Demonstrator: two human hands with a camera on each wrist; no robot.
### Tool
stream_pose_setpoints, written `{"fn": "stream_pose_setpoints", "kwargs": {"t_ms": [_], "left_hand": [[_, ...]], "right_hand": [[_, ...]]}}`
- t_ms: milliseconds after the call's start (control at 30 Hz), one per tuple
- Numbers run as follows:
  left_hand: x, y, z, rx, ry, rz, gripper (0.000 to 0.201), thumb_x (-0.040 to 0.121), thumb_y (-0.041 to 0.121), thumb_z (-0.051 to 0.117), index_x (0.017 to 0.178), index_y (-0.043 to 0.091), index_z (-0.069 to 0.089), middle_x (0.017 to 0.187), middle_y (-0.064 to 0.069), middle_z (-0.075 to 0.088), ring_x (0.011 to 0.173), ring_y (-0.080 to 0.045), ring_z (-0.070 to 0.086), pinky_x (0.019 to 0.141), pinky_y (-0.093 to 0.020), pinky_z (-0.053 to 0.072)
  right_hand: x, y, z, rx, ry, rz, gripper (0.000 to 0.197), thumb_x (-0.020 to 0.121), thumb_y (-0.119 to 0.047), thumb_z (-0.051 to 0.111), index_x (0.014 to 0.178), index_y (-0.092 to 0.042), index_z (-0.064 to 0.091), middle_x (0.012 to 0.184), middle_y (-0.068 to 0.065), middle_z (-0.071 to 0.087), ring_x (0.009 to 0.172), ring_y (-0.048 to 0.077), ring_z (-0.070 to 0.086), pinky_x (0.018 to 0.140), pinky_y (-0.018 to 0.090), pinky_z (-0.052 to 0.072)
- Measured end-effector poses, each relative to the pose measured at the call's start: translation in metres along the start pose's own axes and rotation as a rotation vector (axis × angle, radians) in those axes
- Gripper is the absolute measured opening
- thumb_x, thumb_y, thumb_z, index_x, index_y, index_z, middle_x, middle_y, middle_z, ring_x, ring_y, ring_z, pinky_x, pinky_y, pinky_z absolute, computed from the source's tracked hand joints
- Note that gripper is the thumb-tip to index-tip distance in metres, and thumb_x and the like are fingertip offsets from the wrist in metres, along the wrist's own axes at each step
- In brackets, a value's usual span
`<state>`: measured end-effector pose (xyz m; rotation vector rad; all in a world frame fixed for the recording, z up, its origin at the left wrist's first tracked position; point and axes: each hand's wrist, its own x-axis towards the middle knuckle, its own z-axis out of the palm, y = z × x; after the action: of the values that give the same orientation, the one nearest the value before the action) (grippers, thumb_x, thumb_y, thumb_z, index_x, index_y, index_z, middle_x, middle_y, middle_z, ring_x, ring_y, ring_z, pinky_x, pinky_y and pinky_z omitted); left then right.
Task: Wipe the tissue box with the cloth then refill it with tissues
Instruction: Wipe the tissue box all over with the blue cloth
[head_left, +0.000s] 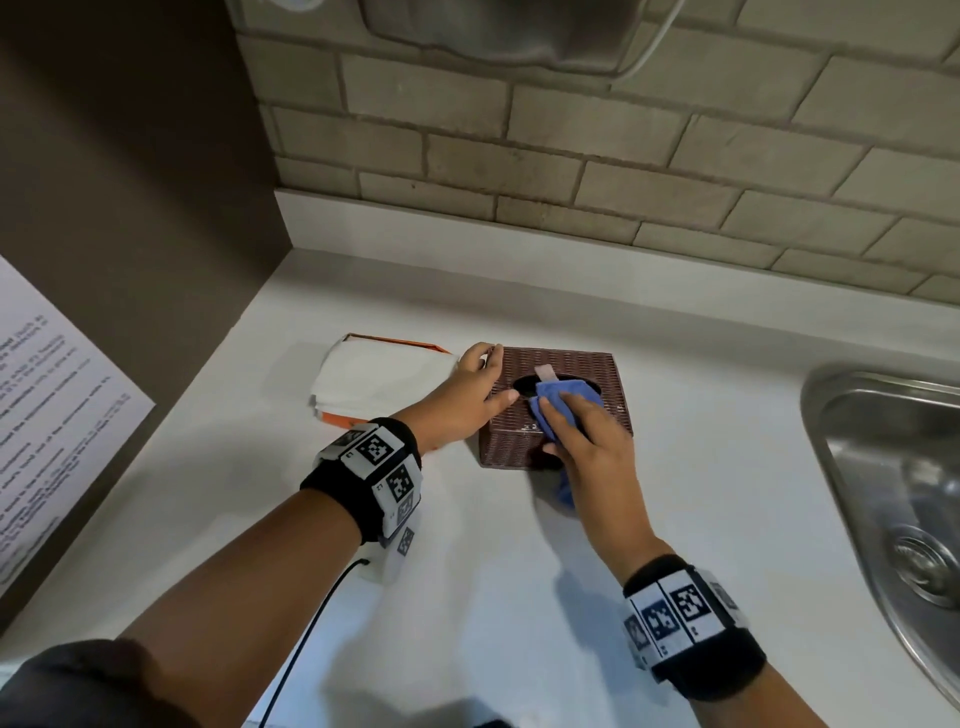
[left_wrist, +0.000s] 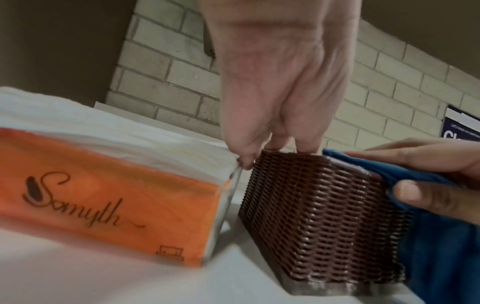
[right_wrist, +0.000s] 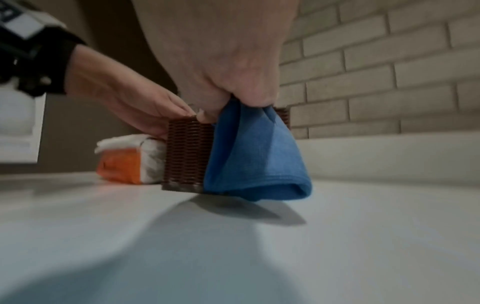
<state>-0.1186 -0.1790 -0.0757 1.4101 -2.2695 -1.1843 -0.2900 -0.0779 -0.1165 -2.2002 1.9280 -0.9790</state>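
Observation:
A brown woven tissue box (head_left: 610, 374) (left_wrist: 319, 207) (right_wrist: 187, 152) stands on the white counter (head_left: 519, 545), with an oval opening in its top. My left hand (head_left: 470, 395) (left_wrist: 272, 102) grips the box's left top edge, thumb on top and fingers at the far corner. My right hand (head_left: 592, 441) (right_wrist: 221, 61) presses a blue cloth (head_left: 563, 400) (left_wrist: 439, 246) (right_wrist: 254, 154) onto the box's top and front edge; the cloth hangs down the front side to the counter. A pack of white tissues (head_left: 379, 379) (left_wrist: 103, 195) (right_wrist: 124, 164) in orange wrapping lies just left of the box.
A steel sink (head_left: 893, 499) is sunk into the counter at the right. A brick wall (head_left: 571, 156) runs behind the counter, and a dark side wall with a printed paper sheet (head_left: 47, 415) closes the left.

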Motion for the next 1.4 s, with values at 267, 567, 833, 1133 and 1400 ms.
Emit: {"fn": "stream_pose_setpoints", "kwargs": {"t_ms": [267,567,833,1133,1400], "left_hand": [[0.002,0.001,-0.001,0.035,-0.015,0.006,0.065,0.102,0.023,0.042,0.154,0.006,0.008,0.159,-0.007,0.005,0.146,-0.02,0.018,0.114,-0.022,0.018],[0.002,0.001,0.002,-0.013,0.011,-0.003,0.064,0.102,0.024,0.042,0.154,0.006,0.01,0.159,-0.006,0.006,0.145,-0.018,0.02,0.101,-0.008,0.015],[0.0,0.0,0.003,-0.028,0.009,-0.008,0.064,0.102,0.026,0.042,0.154,0.008,0.01,0.159,-0.004,0.005,0.145,-0.017,0.018,0.104,-0.013,0.017],[-0.002,0.0,0.002,-0.009,0.022,0.023,0.063,0.102,0.025,0.042,0.154,0.008,0.01,0.159,-0.005,0.007,0.147,-0.018,0.017,0.104,-0.011,0.013],[-0.002,0.0,0.002,-0.017,0.007,0.023,0.062,0.102,0.028,0.04,0.154,0.01,0.011,0.16,-0.005,0.006,0.147,-0.019,0.016,0.105,-0.016,0.017]], "right_hand": [[0.003,-0.015,-0.004,-0.09,-0.045,-0.127,0.056,0.078,-0.003,0.071,0.131,-0.011,0.057,0.134,0.011,0.056,0.111,0.028,0.056,0.093,0.036,0.048],[0.01,-0.022,-0.008,-0.111,-0.128,-0.05,0.067,0.072,-0.034,0.076,0.134,-0.019,0.054,0.131,0.011,0.054,0.105,0.028,0.044,0.086,0.039,0.043],[0.018,-0.033,-0.017,-0.197,-0.243,-0.022,0.102,0.064,-0.076,0.041,0.139,-0.007,0.046,0.13,0.02,0.047,0.11,0.033,0.04,0.093,0.044,0.042],[0.029,-0.007,-0.028,-0.276,-0.362,-0.137,0.092,0.065,-0.032,0.083,0.144,-0.016,0.039,0.126,0.015,0.05,0.108,0.031,0.043,0.088,0.048,0.048],[0.016,-0.001,-0.024,-0.25,-0.103,-0.052,0.058,0.078,-0.04,0.061,0.133,-0.021,0.055,0.123,0.007,0.061,0.111,0.029,0.05,0.087,0.04,0.043]]}}
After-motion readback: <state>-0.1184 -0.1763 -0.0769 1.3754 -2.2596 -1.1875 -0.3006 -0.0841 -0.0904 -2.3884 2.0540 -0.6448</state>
